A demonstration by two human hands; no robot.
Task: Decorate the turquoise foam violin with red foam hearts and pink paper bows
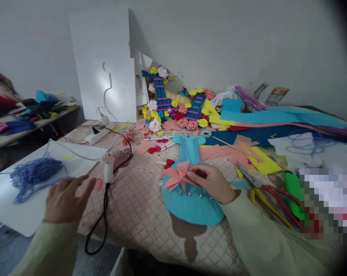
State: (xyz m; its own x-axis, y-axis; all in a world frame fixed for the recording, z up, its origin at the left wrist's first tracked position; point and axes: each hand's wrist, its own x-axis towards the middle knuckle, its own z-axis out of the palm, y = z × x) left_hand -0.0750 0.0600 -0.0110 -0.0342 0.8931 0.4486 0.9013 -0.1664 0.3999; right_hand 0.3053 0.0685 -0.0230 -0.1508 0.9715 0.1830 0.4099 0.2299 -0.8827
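Note:
My right hand [212, 182] pinches a petal of a folded salmon-pink paper flower [180, 175] between thumb and fingers. The flower lies over a light-blue, paper-covered guitar shape [192, 209], which has strings along its neck and small pegs near its lower part. Whether the flower touches the blue surface I cannot tell. My left hand [67, 199] is open, fingers apart, above the table's left side and holding nothing. Close to its fingertips stands a white glue gun [108, 172] with a black cord. A tangle of blue-purple yarn [37, 174] lies on a white board to the left.
Red-handled scissors [265, 188] and yellow-handled pliers [272, 209] lie right of my right forearm. Decorated paper guitars [163, 94] with flowers stand behind. A power strip [101, 132] sits at back left. Blue, pink and yellow paper strips [265, 163] cover the right side.

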